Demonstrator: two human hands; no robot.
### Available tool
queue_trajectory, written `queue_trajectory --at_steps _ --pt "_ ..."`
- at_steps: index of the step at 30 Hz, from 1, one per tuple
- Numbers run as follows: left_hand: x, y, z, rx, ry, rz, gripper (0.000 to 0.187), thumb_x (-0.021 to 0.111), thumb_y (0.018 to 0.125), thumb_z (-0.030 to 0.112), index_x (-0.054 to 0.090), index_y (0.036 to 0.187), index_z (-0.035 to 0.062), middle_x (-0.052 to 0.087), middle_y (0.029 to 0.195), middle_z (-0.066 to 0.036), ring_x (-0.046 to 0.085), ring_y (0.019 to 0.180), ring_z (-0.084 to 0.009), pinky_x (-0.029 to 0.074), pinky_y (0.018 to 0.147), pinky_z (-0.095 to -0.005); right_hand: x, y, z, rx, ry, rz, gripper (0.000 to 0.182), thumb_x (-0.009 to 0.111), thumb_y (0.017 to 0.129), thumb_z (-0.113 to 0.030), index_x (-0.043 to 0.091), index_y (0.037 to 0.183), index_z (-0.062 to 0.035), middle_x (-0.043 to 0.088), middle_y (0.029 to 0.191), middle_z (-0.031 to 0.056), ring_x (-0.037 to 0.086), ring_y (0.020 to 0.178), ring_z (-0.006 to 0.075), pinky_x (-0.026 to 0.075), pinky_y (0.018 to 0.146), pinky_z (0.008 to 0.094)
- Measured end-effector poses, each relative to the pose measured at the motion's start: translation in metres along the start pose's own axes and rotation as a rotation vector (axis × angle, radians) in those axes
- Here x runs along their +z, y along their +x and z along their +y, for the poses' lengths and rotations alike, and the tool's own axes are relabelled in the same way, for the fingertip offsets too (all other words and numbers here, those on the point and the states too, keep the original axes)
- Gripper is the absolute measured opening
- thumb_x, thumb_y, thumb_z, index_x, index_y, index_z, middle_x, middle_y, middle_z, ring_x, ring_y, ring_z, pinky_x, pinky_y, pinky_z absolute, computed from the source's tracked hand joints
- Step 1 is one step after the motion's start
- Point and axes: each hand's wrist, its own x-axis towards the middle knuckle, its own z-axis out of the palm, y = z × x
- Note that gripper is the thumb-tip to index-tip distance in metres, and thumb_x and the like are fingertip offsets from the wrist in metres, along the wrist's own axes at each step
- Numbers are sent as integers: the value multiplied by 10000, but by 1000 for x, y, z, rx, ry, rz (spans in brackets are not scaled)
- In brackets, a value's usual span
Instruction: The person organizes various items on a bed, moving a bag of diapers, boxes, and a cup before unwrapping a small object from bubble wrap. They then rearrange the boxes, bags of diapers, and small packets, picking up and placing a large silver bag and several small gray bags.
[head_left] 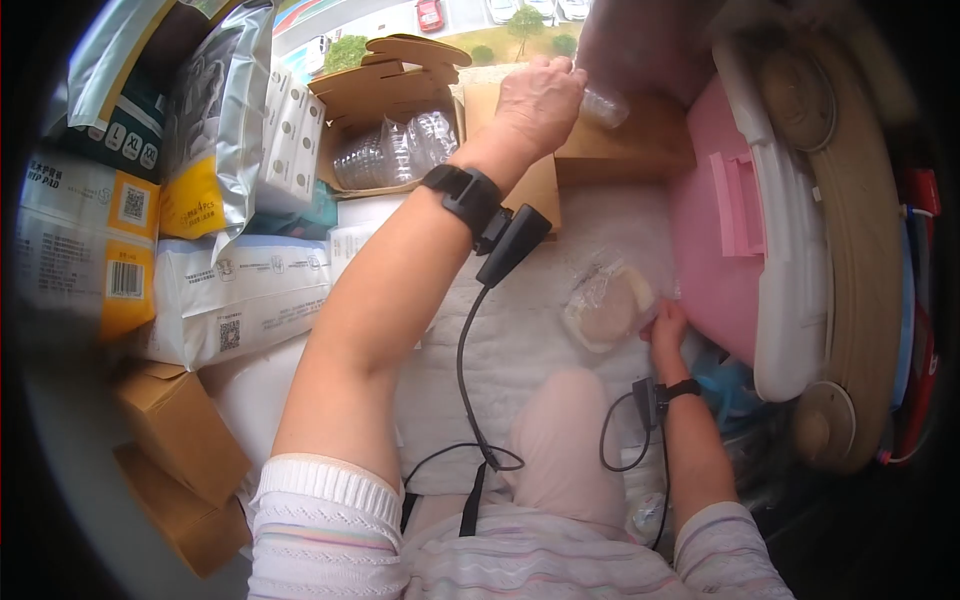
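My left hand (540,98) is raised over the brown cartons at the back, its fingers closed. A blurred piece of clear plastic (605,107) shows right beside the fingers and seems to be held in them. Low on the right, my right hand (668,328) has its fingers pinched at the edge of a clear plastic bag (610,298). Inside that bag are pale, flat, rounded pieces. The bag lies on the white quilted cover (500,340), just left of the pink bin.
An open carton (390,188) holds stacked clear plastic containers (395,148). Packaged pads (240,300) and bags crowd the left, above small brown boxes (185,430). A pink bin (705,240) with a white rim (795,300) stands right. A brown carton (625,155) sits behind. Cables hang from both wrists.
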Motion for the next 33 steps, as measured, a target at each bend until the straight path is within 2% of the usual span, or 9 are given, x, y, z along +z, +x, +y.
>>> queue_trajectory --at_steps 3,5,13,15,17,19,23,28,33 --pt "33 19 15 -43 28 -49 282 495 783 108 562 1057 121 580 969 -72 522 979 -249 470 774 -362 0 2 2 23 -13 11 329 441 888 -286 594 825 -2 586 597 90 572 449 175 450 368 269" --pt "41 25 12 -202 12 -221 280 486 781 101 564 1048 132 570 1001 -79 515 996 -248 450 774 -377 1 3 3 7 -10 18 327 444 887 -283 594 817 -2 583 594 91 568 444 176 451 368 270" --pt "30 -8 4 -224 -47 -238 247 519 750 102 559 994 103 580 1001 -88 490 1037 -254 401 817 -406 2 3 6 -56 34 -6 310 459 877 -265 582 784 4 574 591 93 562 426 192 448 360 277" --pt "30 -14 5 -232 -54 -245 262 526 733 101 547 993 88 578 1009 -98 496 1020 -268 400 819 -418 2 -4 -5 51 52 -5 301 465 872 -258 579 765 -1 560 606 80 551 451 183 440 384 285" --pt "29 -26 -1 -235 -81 -271 298 535 720 121 530 1015 76 573 1024 -115 504 1007 -289 407 816 -424 -4 12 16 -29 32 21 289 472 864 -266 580 781 -11 543 628 63 537 528 165 444 462 295" --pt "20 -37 -15 -268 -77 -242 352 553 713 163 512 1049 66 567 1041 -129 503 1019 -309 414 824 -423 -12 37 39 52 131 -153 500 422 852 -516 529 951 -37 596 843 110 594 675 209 494 577 347" --pt "-8 -64 -46 -434 -102 -148 408 576 710 201 493 1082 57 561 1056 -149 498 1036 -334 413 865 -426 -21 -9 -13 222 219 -331 671 357 824 -649 507 1089 -50 586 933 90 567 819 186 444 651 323" --pt "-15 -109 -112 -833 58 -10 408 586 739 158 441 1115 88 513 1102 -131 493 1062 -296 427 880 -399 -14 -34 -34 178 174 -389 659 410 792 -663 521 1102 -92 568 976 55 534 845 166 441 667 333" --pt "-10 -125 -140 -928 136 -153 440 584 746 130 425 1155 97 498 1112 -156 507 1049 -310 433 877 -391 -11 -34 -38 164 93 -399 617 478 789 -618 503 1134 -107 553 1013 28 527 863 159 400 744 384"
